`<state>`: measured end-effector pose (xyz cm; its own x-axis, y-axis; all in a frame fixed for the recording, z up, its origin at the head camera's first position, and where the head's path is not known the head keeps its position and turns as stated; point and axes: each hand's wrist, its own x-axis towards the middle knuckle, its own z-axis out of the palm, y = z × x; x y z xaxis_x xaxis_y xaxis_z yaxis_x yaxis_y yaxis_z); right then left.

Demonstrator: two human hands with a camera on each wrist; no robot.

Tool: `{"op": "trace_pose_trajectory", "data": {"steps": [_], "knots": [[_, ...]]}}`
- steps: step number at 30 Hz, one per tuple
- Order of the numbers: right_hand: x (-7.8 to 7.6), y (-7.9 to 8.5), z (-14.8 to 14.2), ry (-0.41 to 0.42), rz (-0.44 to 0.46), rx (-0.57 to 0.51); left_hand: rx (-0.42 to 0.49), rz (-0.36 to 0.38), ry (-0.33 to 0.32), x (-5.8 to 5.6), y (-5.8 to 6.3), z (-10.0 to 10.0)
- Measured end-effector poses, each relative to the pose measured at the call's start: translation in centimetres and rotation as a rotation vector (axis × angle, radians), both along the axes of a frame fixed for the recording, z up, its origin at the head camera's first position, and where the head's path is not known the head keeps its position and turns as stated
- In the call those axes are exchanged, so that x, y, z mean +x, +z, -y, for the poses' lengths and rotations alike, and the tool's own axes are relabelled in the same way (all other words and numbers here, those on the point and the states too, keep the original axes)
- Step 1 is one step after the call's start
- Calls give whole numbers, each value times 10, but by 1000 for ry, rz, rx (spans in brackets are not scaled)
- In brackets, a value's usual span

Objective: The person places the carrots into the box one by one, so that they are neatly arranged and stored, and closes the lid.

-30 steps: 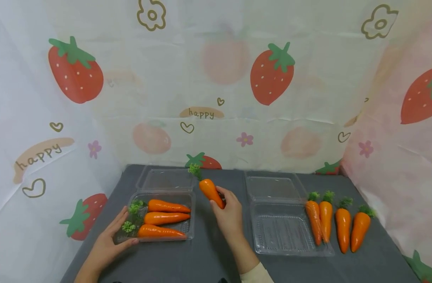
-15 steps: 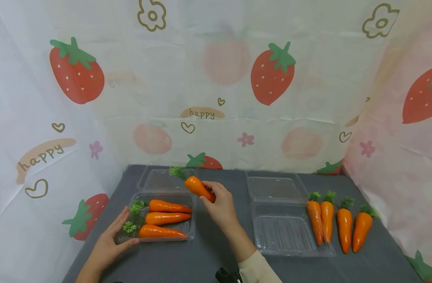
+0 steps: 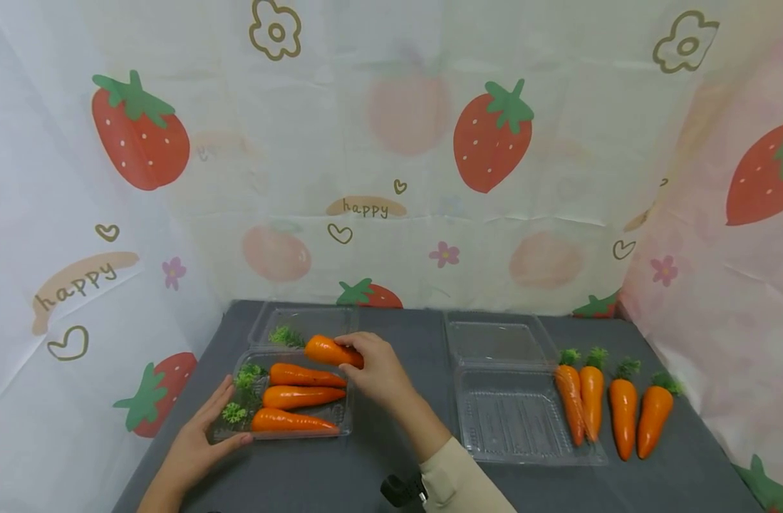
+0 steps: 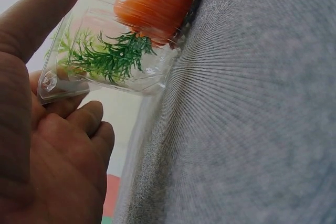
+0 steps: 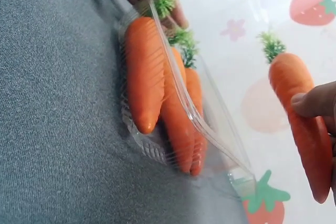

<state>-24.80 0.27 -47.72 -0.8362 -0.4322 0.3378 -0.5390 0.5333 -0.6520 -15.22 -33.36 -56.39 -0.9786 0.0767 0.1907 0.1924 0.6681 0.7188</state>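
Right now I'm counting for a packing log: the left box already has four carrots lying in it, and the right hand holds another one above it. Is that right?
Not quite. The left box has three carrots lying in it, not four, as the head view shows. The right hand does hold another carrot above it.

empty clear clamshell (image 3: 513,417), four loose carrots (image 3: 612,406)

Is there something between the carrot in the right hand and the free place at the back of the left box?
Nothing visible blocks it. The right hand holds the carrot just over the rear edge of the left box, whose lid lies open behind. Three carrots fill the front; the left hand touches only the box's front left corner.
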Motion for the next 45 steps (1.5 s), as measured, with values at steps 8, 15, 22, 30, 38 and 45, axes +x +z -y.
{"op": "trace_pose_trajectory", "data": {"steps": [8,15,22,30,38,45], "knots": [[-1,3,16,72,37,105,8,18,4,2,2,0],[-1,4,26,118,38,160,5,28,7,2,3,0],[-2,1,33,147,54,207,2,22,1,1,4,0],[-3,-6,38,187,75,228,-1,1,2,1,3,1],[-5,-13,43,210,82,272,23,-9,-2,2,2,0],[-4,-20,49,219,64,336,9,-26,3,3,2,-2]]}}
